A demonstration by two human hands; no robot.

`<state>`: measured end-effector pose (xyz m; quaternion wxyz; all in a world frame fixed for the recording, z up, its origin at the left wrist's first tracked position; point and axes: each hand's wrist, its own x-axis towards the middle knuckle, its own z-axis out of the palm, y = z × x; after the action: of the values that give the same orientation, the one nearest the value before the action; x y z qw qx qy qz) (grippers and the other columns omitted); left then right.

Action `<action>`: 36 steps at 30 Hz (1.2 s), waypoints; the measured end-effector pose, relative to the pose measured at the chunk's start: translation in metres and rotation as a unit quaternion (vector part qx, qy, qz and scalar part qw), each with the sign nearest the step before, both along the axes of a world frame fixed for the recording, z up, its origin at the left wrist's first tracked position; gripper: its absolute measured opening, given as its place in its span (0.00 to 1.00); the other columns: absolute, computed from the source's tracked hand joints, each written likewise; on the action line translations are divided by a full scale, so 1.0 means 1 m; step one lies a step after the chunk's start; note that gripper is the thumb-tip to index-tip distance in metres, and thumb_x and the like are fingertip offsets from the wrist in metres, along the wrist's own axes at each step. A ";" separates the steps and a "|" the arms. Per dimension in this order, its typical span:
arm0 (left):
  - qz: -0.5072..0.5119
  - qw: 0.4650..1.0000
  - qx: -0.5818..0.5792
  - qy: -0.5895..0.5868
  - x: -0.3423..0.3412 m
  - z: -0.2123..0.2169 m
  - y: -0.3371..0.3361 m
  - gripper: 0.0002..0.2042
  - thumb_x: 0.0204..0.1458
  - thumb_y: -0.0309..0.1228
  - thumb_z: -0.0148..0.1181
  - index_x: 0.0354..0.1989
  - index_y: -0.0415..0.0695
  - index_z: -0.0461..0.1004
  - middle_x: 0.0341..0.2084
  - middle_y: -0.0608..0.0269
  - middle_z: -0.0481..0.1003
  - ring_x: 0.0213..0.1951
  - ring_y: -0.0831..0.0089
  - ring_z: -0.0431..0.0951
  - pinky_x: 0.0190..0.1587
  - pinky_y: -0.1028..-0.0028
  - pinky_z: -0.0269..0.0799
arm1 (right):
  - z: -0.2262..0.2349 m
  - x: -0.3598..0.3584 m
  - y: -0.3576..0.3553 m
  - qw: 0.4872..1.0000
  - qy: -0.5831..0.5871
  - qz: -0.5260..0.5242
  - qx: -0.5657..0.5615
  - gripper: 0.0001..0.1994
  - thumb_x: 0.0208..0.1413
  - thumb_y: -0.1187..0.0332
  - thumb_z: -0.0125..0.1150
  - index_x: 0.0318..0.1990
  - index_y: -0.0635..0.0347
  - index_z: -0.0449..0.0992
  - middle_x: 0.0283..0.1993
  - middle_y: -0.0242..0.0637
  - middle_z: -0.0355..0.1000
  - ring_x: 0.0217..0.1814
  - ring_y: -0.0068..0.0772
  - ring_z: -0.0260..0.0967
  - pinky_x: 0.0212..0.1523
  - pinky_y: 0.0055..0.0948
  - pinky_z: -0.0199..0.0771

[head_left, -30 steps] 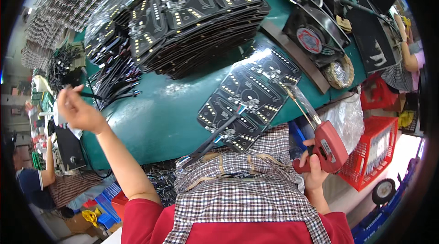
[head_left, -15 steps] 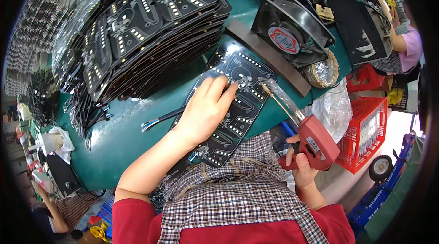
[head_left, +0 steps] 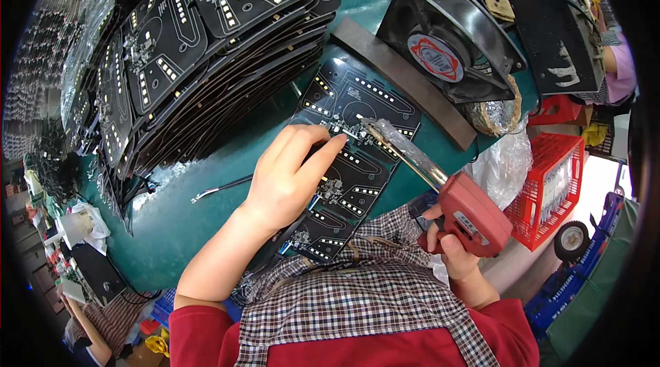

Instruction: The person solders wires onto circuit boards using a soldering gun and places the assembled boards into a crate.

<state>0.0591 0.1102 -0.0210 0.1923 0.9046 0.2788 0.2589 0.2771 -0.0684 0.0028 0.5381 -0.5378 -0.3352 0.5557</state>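
Observation:
A black circuit board (head_left: 357, 102) with rows of small white parts lies tilted on the green table (head_left: 179, 223), its near end over my checked apron. My left hand (head_left: 292, 171) rests on the board's middle, fingertips pinched at a cluster of small parts; whether they hold anything is hidden. My right hand (head_left: 450, 250) grips a red soldering gun (head_left: 471, 212). Its long metal tip (head_left: 385, 135) reaches up-left to the board, just beside my left fingertips.
Tall stacks of similar black boards (head_left: 206, 51) fill the table's left and far side. A metal tweezer (head_left: 220, 188) lies left of my hand. A black fan (head_left: 447, 40), a dark bar (head_left: 405, 82), a foil roll (head_left: 491, 116) and a red crate (head_left: 550, 188) sit right.
My left hand came in from far left and settled on the board. The soldering gun's tip stayed on the board; the view moved closer.

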 end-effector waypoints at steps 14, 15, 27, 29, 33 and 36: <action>0.022 0.994 0.105 0.031 0.012 0.000 -0.004 0.17 0.33 0.26 0.57 0.38 0.39 0.74 0.33 0.61 0.69 0.32 0.68 0.71 0.31 0.74 0.70 | 0.002 0.000 0.005 1.000 -0.007 0.010 -0.002 0.30 0.51 0.67 0.61 0.59 0.69 0.57 0.46 0.45 0.69 0.24 0.17 0.62 0.26 0.17 0.62; 0.024 0.991 0.113 0.061 0.012 0.002 -0.007 0.17 0.34 0.26 0.58 0.37 0.39 0.74 0.32 0.61 0.69 0.31 0.69 0.70 0.31 0.74 0.70 | 0.002 0.000 0.005 1.000 -0.007 0.009 -0.003 0.30 0.51 0.67 0.61 0.59 0.69 0.57 0.46 0.45 0.69 0.24 0.17 0.62 0.26 0.17 0.62; 0.034 0.998 0.035 0.033 0.008 -0.002 -0.006 0.15 0.39 0.27 0.63 0.39 0.40 0.74 0.27 0.60 0.66 0.29 0.67 0.68 0.29 0.73 0.68 | -0.001 -0.007 0.010 0.999 -0.022 -0.007 -0.034 0.33 0.50 0.57 0.62 0.56 0.70 0.58 0.35 0.42 0.69 0.17 0.21 0.60 0.18 0.18 0.59; 0.036 0.998 0.035 0.029 0.008 -0.003 -0.006 0.15 0.39 0.27 0.63 0.39 0.40 0.74 0.27 0.60 0.66 0.28 0.67 0.68 0.29 0.72 0.68 | -0.001 -0.007 0.011 0.999 -0.030 -0.007 -0.038 0.32 0.50 0.57 0.62 0.56 0.69 0.59 0.30 0.39 0.68 0.17 0.20 0.59 0.18 0.19 0.57; 0.039 0.998 0.034 0.030 0.008 -0.003 -0.007 0.15 0.39 0.27 0.63 0.39 0.40 0.74 0.27 0.60 0.66 0.29 0.67 0.68 0.30 0.73 0.68 | -0.002 0.002 0.004 0.998 -0.007 0.040 -0.039 0.27 0.50 0.71 0.61 0.57 0.66 0.61 0.35 0.33 0.67 0.32 0.21 0.63 0.34 0.21 0.65; 0.042 0.998 0.034 0.028 0.009 -0.003 -0.008 0.15 0.38 0.26 0.63 0.39 0.40 0.74 0.27 0.60 0.66 0.29 0.67 0.68 0.30 0.72 0.68 | -0.006 0.004 -0.001 0.996 -0.009 0.013 -0.084 0.27 0.47 0.70 0.63 0.55 0.68 0.63 0.39 0.37 0.70 0.36 0.25 0.68 0.38 0.24 0.68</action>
<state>0.0685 0.1023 -0.0235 0.1424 0.9050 0.3131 0.2505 0.2814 -0.0695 -0.0034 0.4808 -0.5817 -0.2996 0.5837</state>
